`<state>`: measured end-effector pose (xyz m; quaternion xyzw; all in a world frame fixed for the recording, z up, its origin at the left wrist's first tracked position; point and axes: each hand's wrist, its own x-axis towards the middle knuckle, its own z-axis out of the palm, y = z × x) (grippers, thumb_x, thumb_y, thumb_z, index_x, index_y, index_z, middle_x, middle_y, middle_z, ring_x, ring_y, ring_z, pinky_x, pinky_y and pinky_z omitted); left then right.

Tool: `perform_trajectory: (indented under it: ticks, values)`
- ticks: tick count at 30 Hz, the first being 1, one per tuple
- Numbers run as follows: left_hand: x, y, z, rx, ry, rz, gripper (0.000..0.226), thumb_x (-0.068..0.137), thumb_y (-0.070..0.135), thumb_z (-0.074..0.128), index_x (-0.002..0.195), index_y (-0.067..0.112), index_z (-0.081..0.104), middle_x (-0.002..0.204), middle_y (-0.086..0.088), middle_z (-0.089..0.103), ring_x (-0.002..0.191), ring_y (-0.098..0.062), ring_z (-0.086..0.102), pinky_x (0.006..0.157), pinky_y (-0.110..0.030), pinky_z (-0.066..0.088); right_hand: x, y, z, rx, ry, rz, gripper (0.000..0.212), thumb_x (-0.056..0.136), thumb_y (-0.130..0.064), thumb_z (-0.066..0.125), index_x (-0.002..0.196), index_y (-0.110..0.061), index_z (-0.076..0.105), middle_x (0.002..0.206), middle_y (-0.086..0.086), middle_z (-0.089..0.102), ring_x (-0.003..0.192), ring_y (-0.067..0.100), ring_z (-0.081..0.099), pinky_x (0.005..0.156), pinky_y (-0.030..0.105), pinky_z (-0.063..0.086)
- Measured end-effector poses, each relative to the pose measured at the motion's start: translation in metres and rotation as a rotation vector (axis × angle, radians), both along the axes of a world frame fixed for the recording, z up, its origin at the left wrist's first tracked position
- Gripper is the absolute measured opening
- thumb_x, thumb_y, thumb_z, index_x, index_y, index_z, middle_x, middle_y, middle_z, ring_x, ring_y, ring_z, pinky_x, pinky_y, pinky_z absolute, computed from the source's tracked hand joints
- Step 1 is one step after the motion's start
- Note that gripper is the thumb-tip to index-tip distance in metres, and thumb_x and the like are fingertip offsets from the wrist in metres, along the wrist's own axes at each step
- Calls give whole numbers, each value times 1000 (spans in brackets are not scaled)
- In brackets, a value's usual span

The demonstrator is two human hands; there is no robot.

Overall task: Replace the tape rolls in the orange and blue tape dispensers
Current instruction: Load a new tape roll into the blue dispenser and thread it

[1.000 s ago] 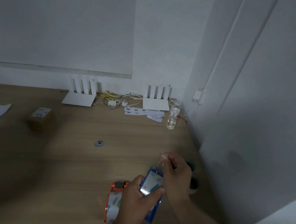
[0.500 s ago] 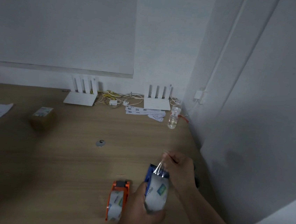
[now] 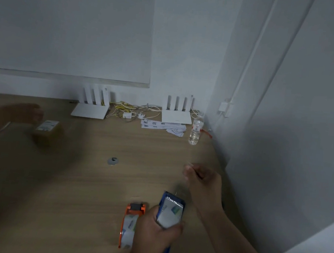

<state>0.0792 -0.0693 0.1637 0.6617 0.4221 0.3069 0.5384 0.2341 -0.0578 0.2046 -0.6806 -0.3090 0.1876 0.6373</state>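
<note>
The left hand [image 3: 158,231] was wrapped around the blue tape dispenser [image 3: 170,211], fingers closed over the clear roll seated in it, holding it raised off the wooden table [image 3: 85,190] with its front end pointing away from the person; that grip looked meant to brace the body while the tape was drawn forward; the right hand [image 3: 202,180] hung just beyond the dispenser's front, thumb and fingertips pinched together as though on the free end of the tape, though the strip itself was too thin and the light too dim to say for certain that anything lay between them; the orange tape dispenser [image 3: 131,223] lay on its side on the table just to the left of the blue one, touching or nearly touching the left hand, a roll already showing inside it, so it was probably set aside as finished; a water bottle [image 3: 196,129] stood well apart by the wall.
</note>
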Motion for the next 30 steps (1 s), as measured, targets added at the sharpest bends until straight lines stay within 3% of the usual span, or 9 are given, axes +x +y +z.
perform_trajectory:
  ticks: [4, 10, 12, 14, 15, 19, 23, 27, 30]
  values:
    - [-1, 1, -4, -14, -34, 11, 33, 69, 3, 95, 73, 25, 70, 56, 24, 71, 53, 7, 64, 49, -4, 47, 1, -1, 3, 3, -4, -3, 21, 84, -16, 68, 63, -14, 66, 52, -11, 59, 53, 0, 52, 57, 22, 43]
    - [-8, 1, -12, -75, -6, -118, 55, 65, -11, 93, 99, 23, 65, 78, 5, 71, 72, 14, 69, 60, -4, 51, 5, 0, 10, -7, -10, -38, 23, 85, -13, 69, 62, -13, 67, 48, -10, 54, 48, 0, 45, 48, 13, 39]
    - [-7, 0, -11, -49, -20, -141, 66, 66, -14, 90, 105, 30, 62, 85, 16, 80, 81, 17, 70, 66, -1, 51, 6, 1, 12, -4, -14, -45, 25, 85, -13, 69, 60, -15, 66, 46, -11, 52, 48, 0, 44, 49, 16, 39]
    - [-7, -1, -10, -20, -23, -146, 74, 67, -15, 89, 110, 37, 58, 96, 44, 72, 89, 20, 69, 71, 2, 50, 5, 1, 16, 10, 3, -44, 23, 85, -15, 69, 63, -12, 68, 50, -10, 54, 51, 3, 45, 53, 23, 41]
    - [-7, -1, -8, -8, -22, -141, 75, 67, -15, 88, 111, 37, 58, 98, 48, 70, 90, 20, 69, 72, 3, 49, 5, 0, 18, 18, 10, -41, 22, 86, -15, 69, 64, -10, 69, 52, -6, 55, 52, 5, 46, 54, 26, 41]
    - [-6, 1, -6, 115, -2, -85, 64, 64, -9, 92, 101, 36, 64, 86, 47, 72, 80, 19, 70, 67, 5, 48, 0, -3, 22, 59, 11, -8, 22, 86, -16, 69, 66, -8, 69, 56, -4, 58, 56, 8, 49, 57, 33, 43]
    - [-4, 4, -3, 184, -16, -26, 56, 61, 3, 96, 94, 36, 67, 84, 49, 69, 82, 22, 68, 67, 6, 48, -3, -4, 27, 82, 7, -28, 21, 86, -18, 70, 66, -10, 70, 58, -6, 64, 59, 7, 55, 60, 31, 47]
    - [0, 7, -4, 161, -18, 17, 39, 63, 4, 96, 95, 19, 78, 78, 35, 77, 76, 13, 72, 63, 3, 49, -6, -3, 32, 124, 7, -28, 19, 86, -14, 71, 68, -8, 71, 60, -1, 64, 59, 9, 54, 60, 32, 47]
    - [1, 6, -1, 123, -19, 18, 23, 67, 5, 94, 79, 14, 77, 61, 24, 74, 62, 10, 69, 56, 0, 48, -7, -6, 36, 166, 18, -50, 20, 87, -13, 69, 68, -10, 70, 61, 2, 64, 59, 10, 55, 59, 32, 46]
